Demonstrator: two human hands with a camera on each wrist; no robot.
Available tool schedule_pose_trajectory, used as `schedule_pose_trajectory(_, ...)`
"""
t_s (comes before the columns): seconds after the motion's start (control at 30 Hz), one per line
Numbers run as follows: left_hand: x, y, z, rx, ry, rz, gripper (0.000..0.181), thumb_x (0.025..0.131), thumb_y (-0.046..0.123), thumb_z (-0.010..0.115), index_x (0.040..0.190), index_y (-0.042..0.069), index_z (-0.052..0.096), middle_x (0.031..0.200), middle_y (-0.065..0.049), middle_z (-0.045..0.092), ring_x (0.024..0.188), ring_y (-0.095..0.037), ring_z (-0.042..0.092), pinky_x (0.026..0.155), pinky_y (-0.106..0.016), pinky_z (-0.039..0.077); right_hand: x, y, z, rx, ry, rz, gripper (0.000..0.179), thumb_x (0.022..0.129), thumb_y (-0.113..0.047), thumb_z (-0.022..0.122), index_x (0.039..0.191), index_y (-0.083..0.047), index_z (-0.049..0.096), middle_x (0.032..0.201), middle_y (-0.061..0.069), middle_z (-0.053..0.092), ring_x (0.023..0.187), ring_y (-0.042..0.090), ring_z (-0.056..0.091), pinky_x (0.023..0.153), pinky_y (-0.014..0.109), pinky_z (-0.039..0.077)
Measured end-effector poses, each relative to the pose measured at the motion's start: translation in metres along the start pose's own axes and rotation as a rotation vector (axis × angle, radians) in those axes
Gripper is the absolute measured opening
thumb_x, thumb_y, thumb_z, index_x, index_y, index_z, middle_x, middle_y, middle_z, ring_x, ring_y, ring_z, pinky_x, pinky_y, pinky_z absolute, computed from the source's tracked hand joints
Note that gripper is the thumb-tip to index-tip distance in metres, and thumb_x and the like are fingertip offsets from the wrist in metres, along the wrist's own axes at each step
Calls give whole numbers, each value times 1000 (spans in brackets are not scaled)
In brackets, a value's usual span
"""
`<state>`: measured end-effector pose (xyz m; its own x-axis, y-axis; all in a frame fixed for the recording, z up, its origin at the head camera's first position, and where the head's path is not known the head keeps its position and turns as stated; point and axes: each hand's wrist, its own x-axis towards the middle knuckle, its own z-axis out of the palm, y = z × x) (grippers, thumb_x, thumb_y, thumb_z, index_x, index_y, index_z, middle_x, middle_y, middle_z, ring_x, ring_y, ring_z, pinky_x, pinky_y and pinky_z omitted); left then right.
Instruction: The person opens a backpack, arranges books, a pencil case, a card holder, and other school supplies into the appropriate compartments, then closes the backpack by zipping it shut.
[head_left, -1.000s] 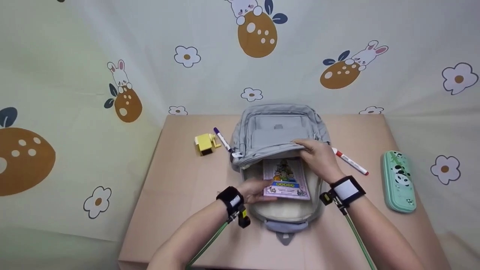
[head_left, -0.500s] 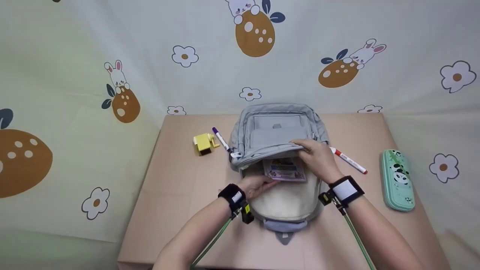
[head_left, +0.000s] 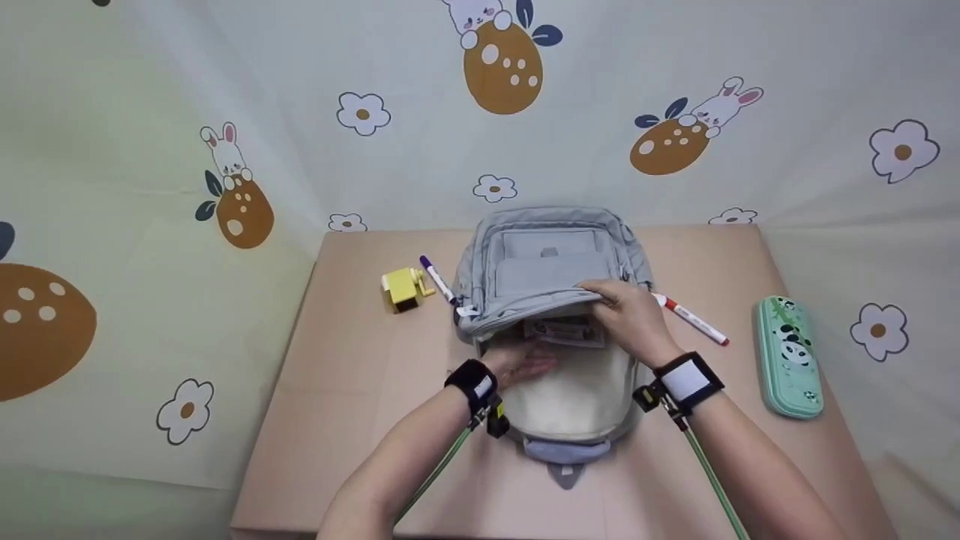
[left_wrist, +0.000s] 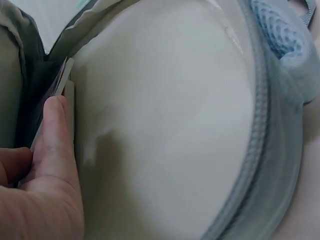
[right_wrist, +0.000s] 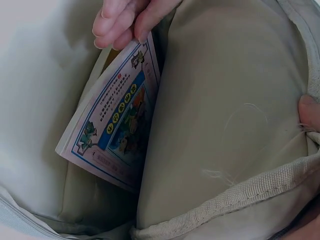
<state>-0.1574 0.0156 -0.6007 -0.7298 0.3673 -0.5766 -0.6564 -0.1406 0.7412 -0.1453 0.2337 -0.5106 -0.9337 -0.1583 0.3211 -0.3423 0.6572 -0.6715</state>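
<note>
Okay, my right hand (head_left: pixel 637 321) pinches the flap (head_left: pixel 553 277); my straight-fingered left hand (head_left: pixel 519 361) touches the booklet (right_wrist: pixel 114 117) beyond; flap slipping could snag it.

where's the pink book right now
In the head view, the pink book is inside the backpack, mostly under the flap, left of the right hand; the right wrist view shows the left hand at its upper end.

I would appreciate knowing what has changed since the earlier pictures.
The booklet has slid forward, deeper into the backpack, mostly under its flap; the left hand moved forward slightly. The right hand still holds the flap; yellow sharpener, markers and pencil case stayed put.
</note>
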Motion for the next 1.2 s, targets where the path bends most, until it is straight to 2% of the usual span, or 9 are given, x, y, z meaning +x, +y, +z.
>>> schedule_pose_trajectory(0.2, -4, -2, -3, 27, -3, -30, 40, 110, 11, 42, 135, -21, 47, 131, -39, 56, 124, -46, 59, 101, -42, 52, 1, -2, 3, 6, -5, -9, 31, 91, -3, 70, 121, -11, 75, 123, 11, 72, 115, 33, 66, 101, 50, 49)
schedule_pose_trajectory(0.37, -26, -3, 1, 315, -52, 71, 33, 107, 10, 51, 125, -17, 58, 112, -31, 69, 106, -40, 70, 89, -41, 58, -1, -1, 4, 3, 0, -15, 31, 91, -4, 72, 120, -13, 76, 122, 9, 73, 114, 32, 67, 100, 49, 50)
schedule_pose_trajectory(0.6, -97, 13, 13, 999, -210, 572, 20, 102, 21, 63, 107, 8, 77, 93, 3, 74, 80, -4, 65, 72, -25, 56, -8, 5, 4, 4, -17, -5, 35, 90, 0, 70, 122, -13, 75, 123, 10, 72, 116, 33, 66, 99, 50, 51)
schedule_pose_trajectory(0.7, -120, 27, 14, 1095, -242, 882, 16, 102, 20, 64, 110, 13, 77, 99, 8, 73, 87, 0, 63, 78, -23, 54, -14, 9, 4, -5, -20, -6, 34, 91, -2, 70, 122, -14, 75, 123, 9, 72, 116, 32, 66, 98, 50, 51)
schedule_pose_trajectory(0.77, -126, 38, 12, 1138, -192, 1084, 16, 101, 17, 66, 114, 13, 75, 108, 6, 72, 98, -4, 63, 88, -25, 52, -17, 11, 3, -11, -21, -9, 32, 92, -5, 72, 122, -14, 76, 123, 9, 72, 115, 31, 67, 97, 49, 52)
schedule_pose_trajectory(0.83, -123, 48, 6, 1211, -104, 1192, 24, 100, 18, 67, 123, 12, 71, 121, 1, 68, 114, -11, 60, 100, -29, 48, -20, 13, 3, -18, -22, -12, 31, 92, -7, 73, 121, -14, 76, 122, 9, 72, 114, 31, 67, 97, 49, 52)
schedule_pose_trajectory(0.9, -116, 55, -1, 1313, -19, 1166, 38, 100, 25, 68, 135, 10, 64, 134, -4, 62, 127, -19, 54, 109, -34, 42, -24, 13, 5, -23, -21, -18, 31, 91, -6, 73, 121, -13, 75, 122, 9, 72, 113, 32, 67, 97, 50, 52)
schedule_pose_trajectory(1.07, -93, 53, -19, 1490, -21, 829, 60, 103, 29, 63, 155, 9, 42, 153, -12, 50, 141, -26, 47, 116, -39, 35, -37, 13, 13, -40, -19, -43, 36, 87, 0, 73, 121, -11, 75, 121, 10, 72, 113, 32, 68, 95, 50, 53)
schedule_pose_trajectory(1.2, -84, 40, -25, 1544, -5, 756, 54, 104, 12, 54, 157, 11, 41, 151, -11, 52, 138, -27, 50, 114, -40, 39, -50, 16, 21, -64, -33, -70, 40, 85, 4, 73, 122, -11, 74, 122, 9, 72, 115, 31, 67, 96, 49, 53)
